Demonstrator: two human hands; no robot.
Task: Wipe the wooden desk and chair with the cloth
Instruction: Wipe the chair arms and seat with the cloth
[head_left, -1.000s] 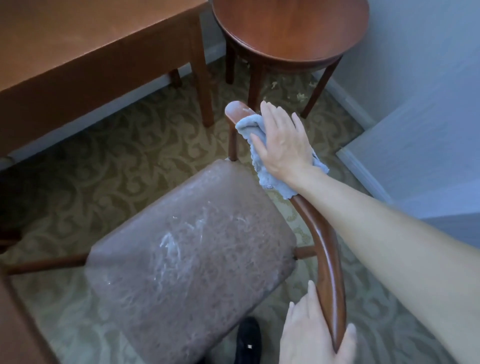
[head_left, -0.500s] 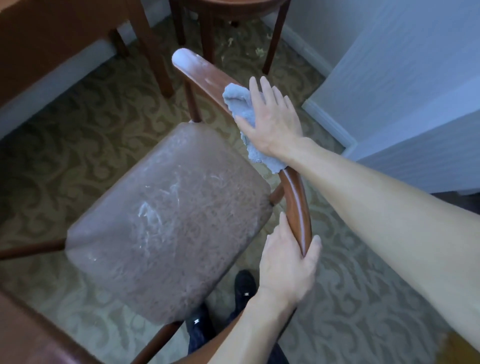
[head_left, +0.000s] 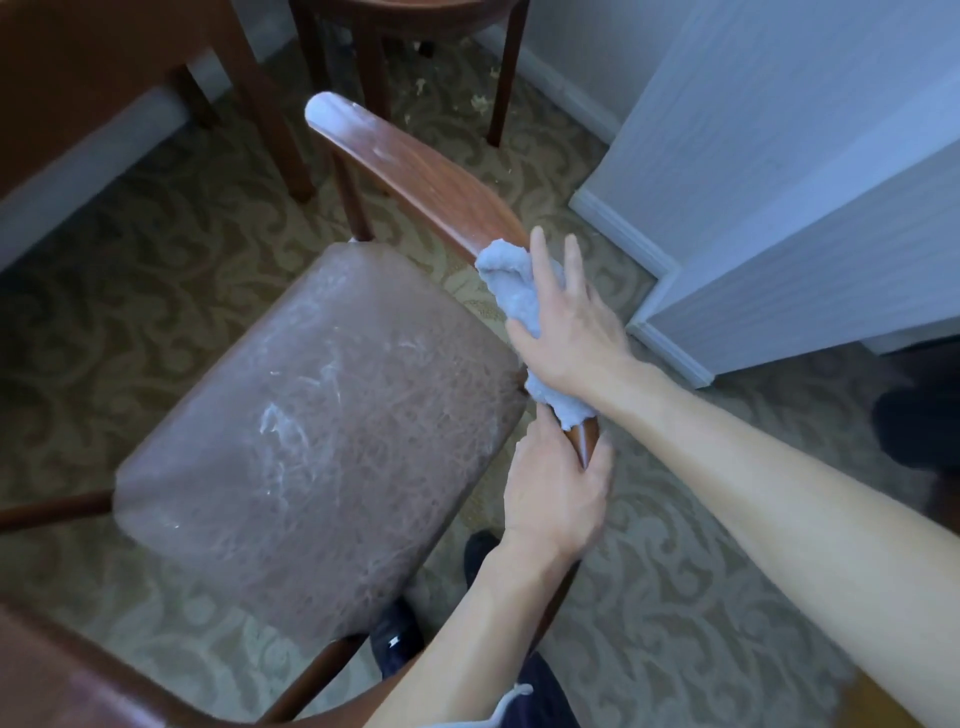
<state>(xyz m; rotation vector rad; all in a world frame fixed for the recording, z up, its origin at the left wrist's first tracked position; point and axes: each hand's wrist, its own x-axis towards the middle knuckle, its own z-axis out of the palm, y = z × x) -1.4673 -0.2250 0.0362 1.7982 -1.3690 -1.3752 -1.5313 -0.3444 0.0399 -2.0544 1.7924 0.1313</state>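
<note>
Soft, light pale-blue fluffy cloth (head_left: 511, 291) lies bunched on curved varnished wooden chair rail (head_left: 415, 171), nr its near end, under right hand (head_left: 566, 332): fingers straight, slightly spread, pressing. Left hand (head_left: 556, 493) curls round rail end. Cloth prob. slips on varnish; flat palm suits.

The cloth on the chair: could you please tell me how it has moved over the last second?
The right hand slid the cloth along the rail from its far tip toward the near end, close to the left hand. The left hand still grips the rail's near end; the right hand stays pressed flat on the cloth.
</note>
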